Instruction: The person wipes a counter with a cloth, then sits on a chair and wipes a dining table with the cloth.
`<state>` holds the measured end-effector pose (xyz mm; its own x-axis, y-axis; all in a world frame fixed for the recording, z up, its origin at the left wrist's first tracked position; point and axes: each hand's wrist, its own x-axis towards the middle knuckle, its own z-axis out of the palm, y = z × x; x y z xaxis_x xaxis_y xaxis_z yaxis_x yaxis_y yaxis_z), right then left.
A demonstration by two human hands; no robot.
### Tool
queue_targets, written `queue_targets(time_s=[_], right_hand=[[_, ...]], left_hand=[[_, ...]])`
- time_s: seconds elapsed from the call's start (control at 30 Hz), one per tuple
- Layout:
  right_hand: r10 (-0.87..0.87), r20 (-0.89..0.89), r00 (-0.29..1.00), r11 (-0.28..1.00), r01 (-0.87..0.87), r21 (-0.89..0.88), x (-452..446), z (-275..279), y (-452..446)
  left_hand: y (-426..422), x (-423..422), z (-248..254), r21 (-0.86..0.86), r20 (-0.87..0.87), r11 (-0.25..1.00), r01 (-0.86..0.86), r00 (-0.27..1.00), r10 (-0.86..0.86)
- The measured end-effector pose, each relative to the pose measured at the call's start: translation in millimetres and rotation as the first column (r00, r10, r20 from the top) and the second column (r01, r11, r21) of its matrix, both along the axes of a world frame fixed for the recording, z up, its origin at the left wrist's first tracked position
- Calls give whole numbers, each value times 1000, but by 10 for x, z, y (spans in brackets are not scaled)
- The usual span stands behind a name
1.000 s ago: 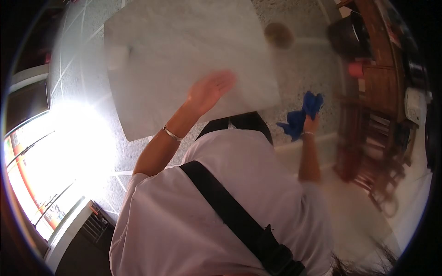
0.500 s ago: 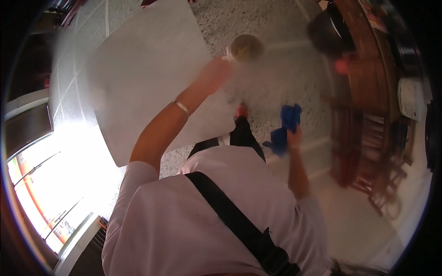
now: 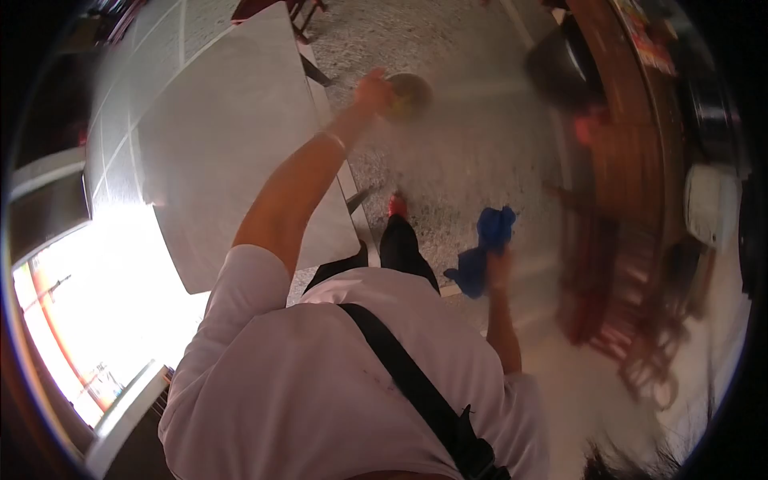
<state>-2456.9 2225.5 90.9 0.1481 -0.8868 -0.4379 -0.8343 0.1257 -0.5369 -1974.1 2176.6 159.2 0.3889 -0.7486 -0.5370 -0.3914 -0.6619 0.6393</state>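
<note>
My left hand [image 3: 374, 92] stretches out past the table's right edge, its fingers closed at the left side of a round bowl [image 3: 410, 98]. Motion blurs the bowl, and its contents show only as a dim yellowish-green patch. A blue cloth [image 3: 495, 227] is gripped in my right hand [image 3: 499, 268], low on my right side. The cloth hangs bunched in two lobes above and to the left of the fingers.
A pale tabletop [image 3: 232, 136] lies to my left, with a dark red stool [image 3: 304, 18] beyond it. On the right stand a brown wooden counter [image 3: 632, 144], a dark round container [image 3: 564, 68] and blurred reddish wooden furniture [image 3: 596, 296]. Speckled floor [image 3: 456, 168] spreads between.
My left hand has moved farther forward, and the bowl now sits nearer the table's edge in view. My right hand still holds the blue cloth, slightly lower. The whole view has shifted.
</note>
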Motion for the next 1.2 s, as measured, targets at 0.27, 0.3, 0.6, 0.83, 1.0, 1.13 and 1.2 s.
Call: queue_targets(time_s=[0.27,0.3,0.6,0.83,1.0,1.13,1.2], right_hand=[[30,216,976,999,-32,6,208,-86,-267],[36,206,978,999,-37,2,277,-23,-294],[-230,401,887,960,140,241,937,47,-496],[-609,654,449,720,-32,693,2101,783,-314],[-458,707,539,653,-336,679,2621,1461,273],[-264,711,652,612,-457,646,2774,1291,683],[41,766,642,696,-568,439,2901,1300,946]], left_hand=[[-213,-182,751,333,198,920,207,939,-283],[-209,-166,733,336,167,916,219,943,-287],[231,-417,287,111,102,953,281,951,-292],[1327,-1147,647,267,-733,923,-276,564,381],[1885,-1118,967,107,-911,674,-731,199,360],[2459,-882,1128,-45,-784,642,-765,425,452],[2842,-804,1049,-122,-627,648,-752,564,537]])
